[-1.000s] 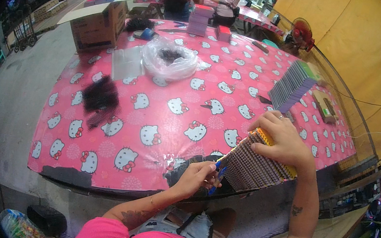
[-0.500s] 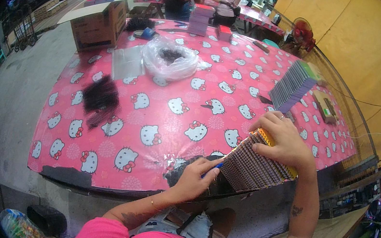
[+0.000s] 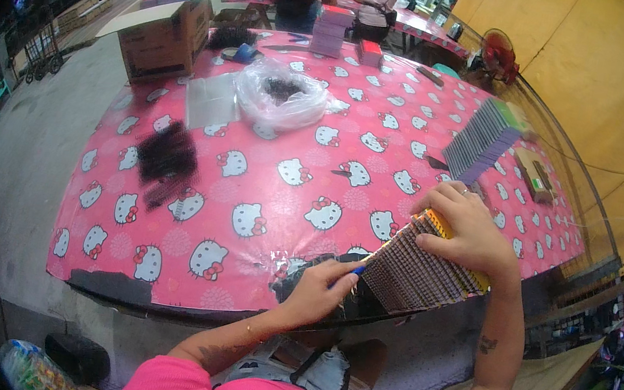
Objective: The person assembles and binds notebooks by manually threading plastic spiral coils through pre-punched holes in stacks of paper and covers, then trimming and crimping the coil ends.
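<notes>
A leaning stack of spiral-bound notebooks with orange-yellow covers stands at the table's near right edge, its bound spines facing me. My right hand grips the upper end of the stack, thumb on the spines and fingers over the far side. At the stack's lower left side, my left hand is closed on a slim blue tool. Its tip lies against the notebooks, and its exact kind is too small to make out.
The pink patterned table holds a pile of black binding coils, a clear plastic bag, an open cardboard box and another notebook stack. A red fan stands beyond. Two people work at a farther table.
Both hands stay nearly in place on the stack and the blue tool. The whole view has shifted very slightly.
</notes>
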Available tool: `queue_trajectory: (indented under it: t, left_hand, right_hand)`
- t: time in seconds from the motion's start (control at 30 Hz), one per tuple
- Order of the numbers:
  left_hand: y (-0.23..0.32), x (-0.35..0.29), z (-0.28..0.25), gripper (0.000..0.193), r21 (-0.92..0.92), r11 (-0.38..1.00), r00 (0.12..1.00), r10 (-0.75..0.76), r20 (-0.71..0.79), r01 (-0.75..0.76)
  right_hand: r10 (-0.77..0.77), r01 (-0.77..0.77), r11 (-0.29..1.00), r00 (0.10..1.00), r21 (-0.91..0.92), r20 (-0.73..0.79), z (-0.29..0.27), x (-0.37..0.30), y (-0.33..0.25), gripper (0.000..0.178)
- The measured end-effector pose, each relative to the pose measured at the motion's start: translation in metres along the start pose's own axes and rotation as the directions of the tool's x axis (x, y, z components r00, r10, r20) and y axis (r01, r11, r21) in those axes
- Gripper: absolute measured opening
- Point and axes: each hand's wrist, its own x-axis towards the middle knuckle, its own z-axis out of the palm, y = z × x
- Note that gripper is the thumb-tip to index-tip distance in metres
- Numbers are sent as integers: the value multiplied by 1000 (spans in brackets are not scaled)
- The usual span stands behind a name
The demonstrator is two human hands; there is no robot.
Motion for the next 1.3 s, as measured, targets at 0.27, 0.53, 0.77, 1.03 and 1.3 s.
queue_trajectory:
  t: [0.27,0.53,0.77,1.03,1.3]
  left_hand:
    - [-8,3,-3,32,-248,959,989,-127,70,141]
    - [-14,9,-9,33,-256,926,951,-229,207,279]
    - [9,3,-6,32,559,768,932,362,25,-313]
    - [-18,3,-9,34,-517,724,888,-336,315,457]
    - [-11,-2,5,32,343,900,949,308,-67,-268]
  right_hand:
    - [-14,14,1000,1000,9,-9,1,2,-1,39]
    - [-22,22,1000,1000,6,-12,0,1,1,39]
    - [-5,6,1000,1000,10,-16,2,0,3,40]
    - [-13,14,1000,1000,18,-13,1,0,0,40]
    - [-18,18,1000,1000,-1,-6,0,2,0,40]
